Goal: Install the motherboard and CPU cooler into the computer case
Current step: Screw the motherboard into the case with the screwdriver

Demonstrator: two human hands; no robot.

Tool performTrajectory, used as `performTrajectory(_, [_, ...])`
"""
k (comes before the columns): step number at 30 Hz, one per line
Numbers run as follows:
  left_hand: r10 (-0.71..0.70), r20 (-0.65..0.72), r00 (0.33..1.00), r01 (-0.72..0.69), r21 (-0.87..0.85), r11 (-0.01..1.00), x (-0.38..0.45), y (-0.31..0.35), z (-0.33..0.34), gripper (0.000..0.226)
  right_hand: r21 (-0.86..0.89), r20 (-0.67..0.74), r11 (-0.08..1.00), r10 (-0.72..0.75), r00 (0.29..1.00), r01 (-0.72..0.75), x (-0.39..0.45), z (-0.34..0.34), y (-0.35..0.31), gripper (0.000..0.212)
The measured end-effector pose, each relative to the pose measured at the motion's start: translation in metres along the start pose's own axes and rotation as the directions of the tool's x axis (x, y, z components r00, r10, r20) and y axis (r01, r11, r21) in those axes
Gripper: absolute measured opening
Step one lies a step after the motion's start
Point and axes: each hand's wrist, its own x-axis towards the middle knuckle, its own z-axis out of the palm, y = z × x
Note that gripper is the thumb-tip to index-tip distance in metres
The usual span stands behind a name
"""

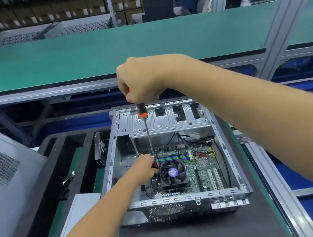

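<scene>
An open grey computer case (229,155) lies on a dark mat, and the green motherboard (201,164) sits inside it. A black CPU cooler (173,175) with a purple hub label rests on the board. My right hand (140,79) grips the black and orange handle of a long screwdriver (146,128), which stands upright with its tip at the cooler's far left corner. My left hand (142,169) reaches into the case and pinches the lower end of the shaft beside the cooler. The screw itself is hidden behind my fingers.
A grey side panel (0,177) with a mesh vent leans at the left. A black foam tray (64,155) lies beside the case, with a dark part (98,147) standing in it. A green conveyor belt (97,51) runs across behind. Aluminium frame posts (280,19) rise at the right.
</scene>
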Motion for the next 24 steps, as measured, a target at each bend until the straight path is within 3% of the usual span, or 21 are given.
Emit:
performTrajectory(4, [0.004, -0.004, 1.0, -0.004, 0.012, 1.0, 0.0, 0.0, 0.0, 0.014, -0.02, -0.031, 0.996, 0.084, 0.996, -0.085, 0.002, 0.001, 0.001, 0.032])
performTrajectory(7, [0.0, 0.002, 1.0, 0.0, 0.035, 0.999, -0.001, 0.0, 0.0, 0.01, -0.038, 0.138, 0.997, 0.071, 0.988, -0.067, 0.0, -0.009, 0.001, 0.016])
performTrajectory(9, [-0.004, 0.006, 1.0, 0.004, 0.032, 0.999, -0.001, -0.001, 0.0, 0.014, 0.016, 0.184, 0.999, 0.033, 0.982, -0.037, -0.002, -0.014, 0.003, 0.021])
performTrajectory(14, [0.017, 0.001, 1.0, -0.017, 0.012, 1.0, 0.001, -0.001, 0.0, 0.013, -0.013, -0.101, 0.998, -0.056, 0.993, 0.055, 0.003, 0.006, 0.011, 0.015])
performTrajectory(19, [0.01, 0.018, 1.0, -0.01, 0.024, 1.0, 0.0, 0.0, -0.001, 0.013, -0.088, -0.164, 0.994, 0.05, 0.985, -0.066, 0.009, 0.014, 0.013, 0.029])
performTrajectory(21, [0.005, 0.025, 1.0, -0.006, 0.044, 0.999, 0.0, 0.001, 0.0, 0.012, -0.125, -0.124, 0.986, 0.094, 0.988, -0.109, 0.006, 0.009, 0.016, 0.024])
performTrajectory(24, [0.001, 0.024, 1.0, -0.002, 0.051, 0.999, 0.0, 0.001, -0.001, 0.011, -0.03, 0.067, 0.998, 0.049, 0.997, -0.047, 0.002, -0.002, 0.017, 0.023])
